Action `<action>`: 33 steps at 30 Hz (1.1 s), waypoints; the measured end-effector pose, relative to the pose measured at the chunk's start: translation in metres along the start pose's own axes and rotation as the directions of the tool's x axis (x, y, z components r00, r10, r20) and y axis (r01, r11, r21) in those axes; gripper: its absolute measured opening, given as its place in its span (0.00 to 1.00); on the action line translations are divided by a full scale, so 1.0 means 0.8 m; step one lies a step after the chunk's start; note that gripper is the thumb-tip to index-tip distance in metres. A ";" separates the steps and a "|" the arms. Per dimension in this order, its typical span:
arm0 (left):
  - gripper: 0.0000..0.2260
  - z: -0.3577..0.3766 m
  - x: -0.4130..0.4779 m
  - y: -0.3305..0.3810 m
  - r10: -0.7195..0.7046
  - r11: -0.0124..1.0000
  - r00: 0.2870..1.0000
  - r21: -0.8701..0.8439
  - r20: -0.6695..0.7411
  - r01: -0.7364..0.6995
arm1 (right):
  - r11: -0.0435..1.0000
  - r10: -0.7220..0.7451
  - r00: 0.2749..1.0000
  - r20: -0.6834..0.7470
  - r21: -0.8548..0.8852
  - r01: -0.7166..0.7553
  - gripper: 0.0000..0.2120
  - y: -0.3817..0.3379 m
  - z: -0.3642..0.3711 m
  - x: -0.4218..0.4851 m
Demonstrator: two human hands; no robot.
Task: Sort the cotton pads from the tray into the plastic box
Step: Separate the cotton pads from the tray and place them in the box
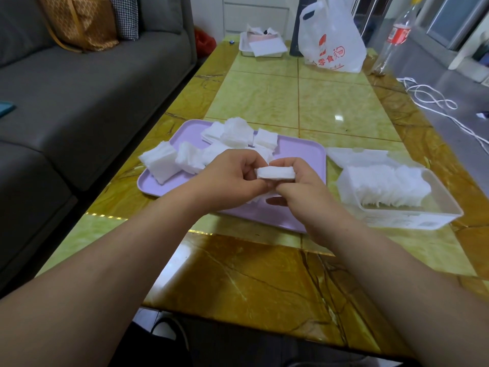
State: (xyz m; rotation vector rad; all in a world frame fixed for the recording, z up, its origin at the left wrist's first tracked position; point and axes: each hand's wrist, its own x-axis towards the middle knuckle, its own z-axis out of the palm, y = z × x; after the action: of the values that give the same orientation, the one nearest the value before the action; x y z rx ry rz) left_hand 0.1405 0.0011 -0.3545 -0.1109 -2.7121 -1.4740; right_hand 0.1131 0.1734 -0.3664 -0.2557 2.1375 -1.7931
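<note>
Tray [164, 186] is set mid-table [264, 274], with cotton pads [238, 133] piled on its far and left parts. Plastic box [397, 215] is placed just right of the tray, with more pads [383, 186] stood inside. A small stack [276, 172] is held above the tray between left hand [227, 181] and right hand [304, 189]. Sofa [79, 102] is located left of the table; bag [333, 41] at the far end.

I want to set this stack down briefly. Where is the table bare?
Bare tabletop lies between the purple tray and the white bag, and again between the tray and the near table edge. The tray's right end is bare too. Its left and far side are crowded with pad stacks.
</note>
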 end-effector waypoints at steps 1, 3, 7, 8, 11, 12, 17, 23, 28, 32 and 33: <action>0.06 0.001 0.000 0.002 0.017 1.000 1.000 0.005 0.000 -0.017 | 1.000 0.003 1.000 0.008 -0.012 -0.003 0.21 0.000 0.000 0.000; 0.06 0.003 0.000 0.005 0.041 0.999 0.999 0.034 -0.016 -0.041 | 1.000 -0.005 1.000 0.017 -0.025 0.005 0.21 -0.001 0.000 0.000; 0.07 -0.002 0.006 -0.007 0.013 0.988 0.988 0.153 -0.153 0.011 | 0.998 -0.055 0.994 -0.098 -0.039 0.051 0.16 0.003 0.001 0.000; 0.08 -0.004 0.007 -0.013 -0.008 0.976 0.982 0.210 -0.191 0.049 | 0.998 -0.057 0.987 -0.151 -0.043 0.051 0.15 0.005 0.000 0.001; 0.18 -0.006 0.007 -0.029 -0.089 0.895 0.978 0.415 -0.187 0.161 | 0.999 -0.031 0.969 -0.246 -0.041 0.022 0.12 0.009 -0.006 0.002; 0.21 -0.006 0.008 -0.032 -0.124 0.876 0.977 0.443 -0.174 0.190 | 0.999 -0.024 0.966 -0.257 -0.049 0.012 0.11 0.010 -0.008 0.003; 0.25 -0.005 0.010 -0.033 -0.194 0.895 0.968 0.376 -0.157 0.240 | 1.000 0.011 0.971 -0.238 -0.001 -0.012 0.11 0.014 -0.009 0.005; 0.15 -0.010 0.008 -0.024 -0.101 0.922 0.981 0.354 -0.166 0.155 | 1.000 0.010 0.975 -0.223 0.024 -0.005 0.11 0.019 -0.010 0.008; 0.08 -0.013 0.005 -0.027 -0.050 0.934 0.982 0.340 -0.185 0.111 | 0.999 0.013 0.975 -0.223 0.043 -0.004 0.09 0.018 -0.011 0.009; 0.05 -0.015 0.006 -0.025 -0.022 0.945 0.970 0.313 -0.242 0.100 | 0.999 0.008 0.971 -0.239 0.032 0.000 0.08 0.017 -0.012 0.008; 0.05 -0.015 0.007 -0.025 -0.027 0.951 0.967 0.292 -0.252 0.102 | 1.000 0.004 0.969 -0.246 0.031 0.004 0.08 0.017 -0.013 0.008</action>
State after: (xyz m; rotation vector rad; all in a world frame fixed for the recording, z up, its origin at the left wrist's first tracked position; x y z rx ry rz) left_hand 0.1334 -0.0196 -0.3642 0.1654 -2.7144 -0.9860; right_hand 0.1048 0.1830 -0.3791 -0.0255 2.2703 -1.9445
